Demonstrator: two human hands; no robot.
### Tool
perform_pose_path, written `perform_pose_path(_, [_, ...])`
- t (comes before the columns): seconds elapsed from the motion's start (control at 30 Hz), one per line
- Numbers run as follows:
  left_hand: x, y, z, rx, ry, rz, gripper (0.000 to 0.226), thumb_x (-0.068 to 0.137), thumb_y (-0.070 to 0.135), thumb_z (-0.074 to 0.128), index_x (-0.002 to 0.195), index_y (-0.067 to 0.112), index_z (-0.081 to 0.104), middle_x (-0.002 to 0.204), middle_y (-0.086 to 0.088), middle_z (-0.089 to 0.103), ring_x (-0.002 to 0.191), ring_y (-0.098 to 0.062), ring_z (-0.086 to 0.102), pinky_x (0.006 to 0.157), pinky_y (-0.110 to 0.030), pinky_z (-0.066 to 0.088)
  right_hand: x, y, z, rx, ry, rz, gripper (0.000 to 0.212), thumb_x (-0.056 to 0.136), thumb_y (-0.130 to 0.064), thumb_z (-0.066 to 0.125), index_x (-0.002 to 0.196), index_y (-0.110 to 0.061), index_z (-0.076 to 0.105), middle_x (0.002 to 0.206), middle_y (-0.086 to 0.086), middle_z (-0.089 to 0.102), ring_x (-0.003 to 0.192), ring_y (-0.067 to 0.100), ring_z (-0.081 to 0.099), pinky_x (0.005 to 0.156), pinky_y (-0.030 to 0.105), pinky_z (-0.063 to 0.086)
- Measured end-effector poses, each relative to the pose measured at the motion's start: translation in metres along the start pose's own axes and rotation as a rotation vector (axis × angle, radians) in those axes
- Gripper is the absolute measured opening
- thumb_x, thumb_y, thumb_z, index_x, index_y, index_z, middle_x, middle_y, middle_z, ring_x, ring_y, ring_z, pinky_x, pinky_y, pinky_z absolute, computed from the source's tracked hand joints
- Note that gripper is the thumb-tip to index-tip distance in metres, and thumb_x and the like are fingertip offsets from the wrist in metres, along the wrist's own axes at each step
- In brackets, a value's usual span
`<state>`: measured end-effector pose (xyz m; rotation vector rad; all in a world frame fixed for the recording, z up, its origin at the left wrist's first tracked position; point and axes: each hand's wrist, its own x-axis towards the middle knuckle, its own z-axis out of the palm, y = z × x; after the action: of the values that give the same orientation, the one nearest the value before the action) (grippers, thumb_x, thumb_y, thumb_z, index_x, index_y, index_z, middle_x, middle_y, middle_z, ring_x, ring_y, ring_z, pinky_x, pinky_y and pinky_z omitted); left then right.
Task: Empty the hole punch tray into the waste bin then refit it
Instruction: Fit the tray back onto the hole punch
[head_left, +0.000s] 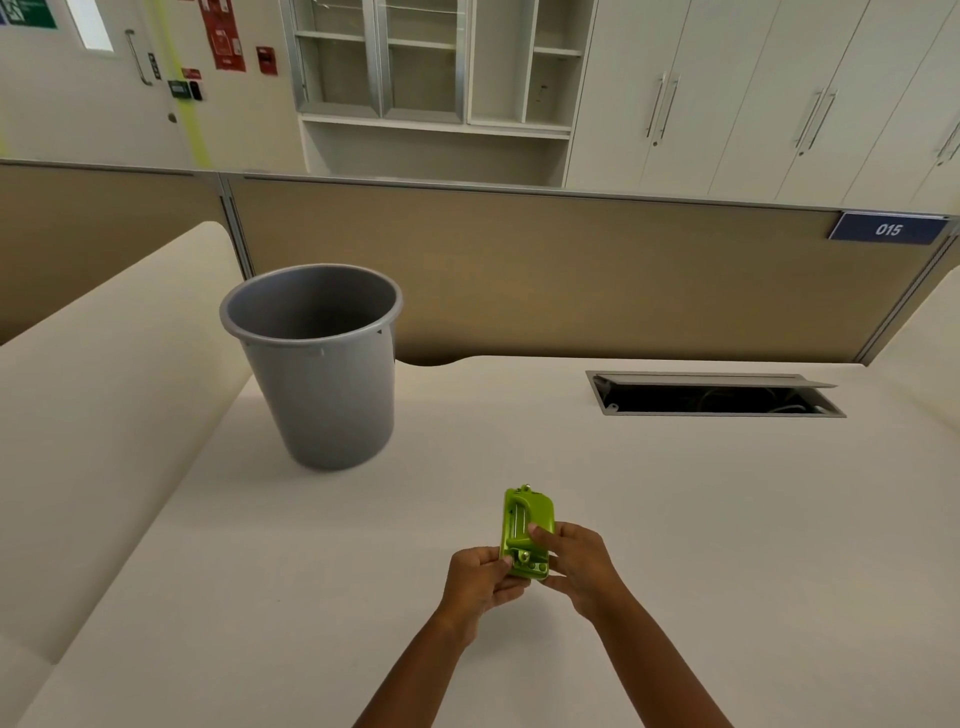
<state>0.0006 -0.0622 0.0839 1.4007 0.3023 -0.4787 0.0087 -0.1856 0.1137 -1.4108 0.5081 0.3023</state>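
A lime-green hole punch (527, 525) is held just above the white desk, low in the middle of the view, its long axis pointing away from me. My left hand (480, 579) grips its near left edge. My right hand (574, 564) clasps its right side, thumb laid across the top. I cannot tell the tray apart from the punch body. A grey plastic waste bin (317, 364) stands upright on the desk, up and to the left of the punch, mouth open and tilted slightly toward me.
An open cable hatch (711, 395) is cut into the desk at the right. A tan partition (571, 270) with a blue "015" label closes the far edge. A second desk surface (104, 389) adjoins on the left. Cabinets stand behind.
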Motion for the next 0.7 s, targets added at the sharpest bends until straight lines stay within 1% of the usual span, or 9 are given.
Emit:
perform_pose_path(0.2, [0.001, 0.000, 0.005, 0.139, 0.159, 0.039, 0.027, 0.095, 0.004, 0.042, 0.106, -0.009, 0.063, 0.068, -0.006, 0.065, 0.040, -0.005, 0.064, 0.047, -0.015, 0.052, 0.001, 0.005, 0.003, -0.017, 0.017, -0.006, 0.009, 0.084, -0.009, 0.063, 0.075, -0.006, 0.060, 0.078, 0.012, 0.065, 0.069, 0.023, 0.062, 0.059, 0.029, 0.049])
perform_pose_path(0.43, [-0.003, 0.002, 0.007, 0.176, 0.168, 0.064, 0.020, 0.096, 0.006, 0.040, 0.092, 0.007, 0.059, 0.069, -0.002, 0.065, 0.037, -0.005, 0.062, 0.044, -0.016, 0.050, 0.003, 0.007, 0.003, -0.040, 0.038, -0.042, 0.010, 0.083, -0.008, 0.064, 0.073, -0.007, 0.061, 0.083, 0.016, 0.065, 0.075, 0.026, 0.062, 0.060, 0.030, 0.050])
perform_pose_path(0.5, [-0.002, 0.000, 0.005, 0.182, 0.153, 0.068, 0.019, 0.096, 0.007, 0.041, 0.091, 0.008, 0.059, 0.069, -0.001, 0.065, 0.039, -0.005, 0.063, 0.045, -0.015, 0.051, 0.005, 0.009, 0.001, -0.046, 0.053, -0.057, 0.009, 0.082, -0.006, 0.064, 0.073, -0.006, 0.062, 0.085, 0.018, 0.065, 0.078, 0.029, 0.063, 0.065, 0.034, 0.054])
perform_pose_path(0.57, [-0.001, -0.001, 0.004, 0.209, 0.138, 0.071, 0.018, 0.095, 0.008, 0.043, 0.090, 0.008, 0.060, 0.070, -0.001, 0.066, 0.043, -0.005, 0.064, 0.048, -0.015, 0.051, 0.007, 0.012, 0.000, -0.067, 0.070, -0.070, 0.008, 0.081, -0.006, 0.066, 0.073, -0.004, 0.063, 0.087, 0.021, 0.066, 0.081, 0.032, 0.064, 0.075, 0.041, 0.054])
perform_pose_path(0.63, [0.000, -0.004, 0.003, 0.253, 0.127, 0.069, 0.016, 0.094, 0.009, 0.045, 0.091, 0.009, 0.061, 0.071, -0.003, 0.066, 0.053, -0.006, 0.064, 0.053, -0.015, 0.052, 0.011, 0.016, -0.002, -0.092, 0.088, -0.068, 0.009, 0.080, -0.006, 0.066, 0.071, -0.005, 0.064, 0.086, 0.022, 0.066, 0.081, 0.032, 0.063, 0.081, 0.045, 0.054])
perform_pose_path(0.7, [0.002, -0.007, 0.002, 0.320, 0.142, 0.075, 0.017, 0.092, 0.009, 0.046, 0.095, 0.009, 0.063, 0.080, -0.007, 0.068, 0.066, -0.012, 0.063, 0.061, -0.017, 0.051, 0.016, 0.020, -0.006, -0.125, 0.121, -0.057, 0.012, 0.078, -0.006, 0.068, 0.067, -0.006, 0.065, 0.084, 0.022, 0.065, 0.080, 0.031, 0.062, 0.085, 0.051, 0.052])
